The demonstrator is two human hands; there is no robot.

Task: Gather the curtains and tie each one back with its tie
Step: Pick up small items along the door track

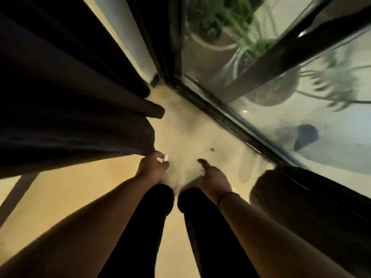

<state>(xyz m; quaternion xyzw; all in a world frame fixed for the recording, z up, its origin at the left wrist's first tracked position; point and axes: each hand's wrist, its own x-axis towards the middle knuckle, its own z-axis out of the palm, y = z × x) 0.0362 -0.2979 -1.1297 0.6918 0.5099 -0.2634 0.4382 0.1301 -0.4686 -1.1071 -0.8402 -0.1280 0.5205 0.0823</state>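
A dark curtain (pixel 66 109) hangs in folds on the left, its front edge ending just above the floor. My left hand (pixel 151 167) reaches down to that edge and grips it at the lower corner; something small and white shows at the fingers. My right hand (pixel 214 179) hangs beside it over the floor, apart from any cloth, thumb stretched forward and holding nothing that I can see. A second dark curtain (pixel 305 209) is bunched at the right, along the glass door. No tie is visible. The picture is blurred by motion.
A sliding glass door with a black frame (pixel 218 115) runs diagonally from top centre to the right. Potted plants (pixel 212 23) stand outside behind the glass. The floor (pixel 186 133) is pale tile. My legs in black trousers (pixel 152 217) stand below the hands.
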